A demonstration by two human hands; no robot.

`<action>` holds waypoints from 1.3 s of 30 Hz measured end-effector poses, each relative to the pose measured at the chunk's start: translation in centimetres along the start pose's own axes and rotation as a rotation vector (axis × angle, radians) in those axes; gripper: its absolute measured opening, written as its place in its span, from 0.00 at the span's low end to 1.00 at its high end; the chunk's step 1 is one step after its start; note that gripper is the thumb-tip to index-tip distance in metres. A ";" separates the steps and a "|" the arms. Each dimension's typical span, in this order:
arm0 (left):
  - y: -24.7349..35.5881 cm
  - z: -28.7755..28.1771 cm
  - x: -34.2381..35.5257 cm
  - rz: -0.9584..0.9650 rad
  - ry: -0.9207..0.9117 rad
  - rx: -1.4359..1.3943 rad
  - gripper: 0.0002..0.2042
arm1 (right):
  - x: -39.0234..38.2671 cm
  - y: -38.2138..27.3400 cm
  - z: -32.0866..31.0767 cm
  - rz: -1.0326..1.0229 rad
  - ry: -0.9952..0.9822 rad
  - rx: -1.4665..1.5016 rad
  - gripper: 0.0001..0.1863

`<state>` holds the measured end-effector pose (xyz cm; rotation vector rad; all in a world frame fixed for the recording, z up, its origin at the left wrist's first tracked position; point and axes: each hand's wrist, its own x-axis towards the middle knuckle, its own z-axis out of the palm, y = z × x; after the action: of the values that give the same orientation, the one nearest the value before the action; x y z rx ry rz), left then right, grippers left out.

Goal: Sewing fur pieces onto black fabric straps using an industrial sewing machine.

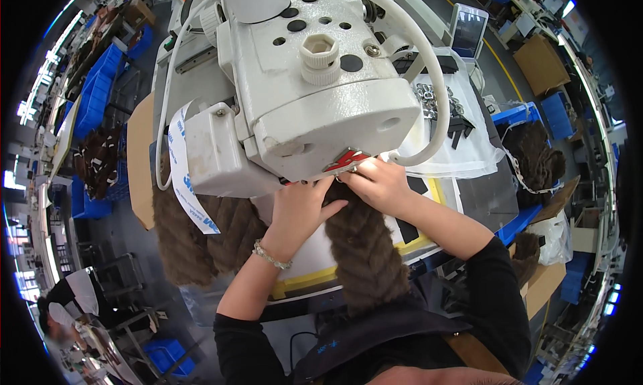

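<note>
A white sewing machine [328,124] fills the upper middle, with a white, blue-printed tape strip [191,191] hanging at its left. A long brown fur strip [365,264] runs from beneath the machine head toward my body. My left hand [301,204] is at the strip's left side, thumb out on the fur, fingertips partly hidden under the head. My right hand [375,184] is closed on the strip's far end, fingers bent just below the red plate [345,161].
More brown fur [194,244] lies left on the table. Metal fittings [435,100] lie on white sheeting right. A screen [465,30] stands behind. Blue bins [100,84], cartons [539,60] and fur piles [536,154] surround the station. A person [67,304] sits lower left.
</note>
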<state>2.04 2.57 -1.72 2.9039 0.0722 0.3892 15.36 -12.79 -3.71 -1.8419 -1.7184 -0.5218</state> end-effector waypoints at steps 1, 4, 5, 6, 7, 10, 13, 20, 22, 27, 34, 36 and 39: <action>-0.1 0.0 0.0 0.010 0.026 -0.018 0.25 | 0.1 -0.2 0.1 0.073 0.029 -0.047 0.12; -0.7 0.1 0.0 0.080 0.107 -0.043 0.27 | 0.4 -0.6 0.3 0.220 0.001 -0.015 0.10; -0.6 0.1 0.0 0.077 0.111 -0.043 0.27 | 0.3 -0.6 0.3 0.215 -0.001 -0.015 0.10; -0.5 0.0 0.0 0.040 0.046 -0.073 0.27 | 0.2 -0.5 0.4 0.236 -0.007 0.007 0.09; -0.4 -0.1 0.0 0.004 -0.019 -0.104 0.26 | 0.1 -0.4 0.5 0.256 -0.014 0.029 0.09; -0.8 1.0 -0.5 0.038 0.092 -0.111 0.25 | 0.2 -0.6 0.6 0.302 -0.042 0.051 0.07; -1.4 1.7 -0.7 0.030 0.088 -0.183 0.25 | 0.0 -0.5 0.8 0.354 -0.075 0.097 0.07; -0.9 1.7 -0.5 0.049 0.121 -0.121 0.24 | 0.1 -0.2 0.6 0.400 -0.059 0.146 0.04; -0.9 1.9 -0.4 0.085 0.177 -0.101 0.23 | 0.2 -0.2 0.8 0.453 -0.045 0.175 0.06; -0.7 1.6 -0.5 0.049 0.140 -0.095 0.19 | 0.6 -0.4 0.6 0.651 -0.093 0.331 0.08; -0.5 1.5 -0.3 0.056 0.128 -0.115 0.14 | 0.0 0.3 1.3 0.649 -0.087 0.369 0.08; -0.5 1.4 -0.4 0.052 0.120 -0.091 0.14 | 0.3 0.4 1.0 0.647 -0.125 0.372 0.07; -0.4 1.4 -0.4 0.037 0.097 -0.067 0.15 | 0.9 0.2 0.4 0.615 -0.155 0.366 0.07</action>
<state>2.06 2.61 -3.22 2.8227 0.0201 0.5286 15.66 -11.81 -3.51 -2.0264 -1.1358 0.1758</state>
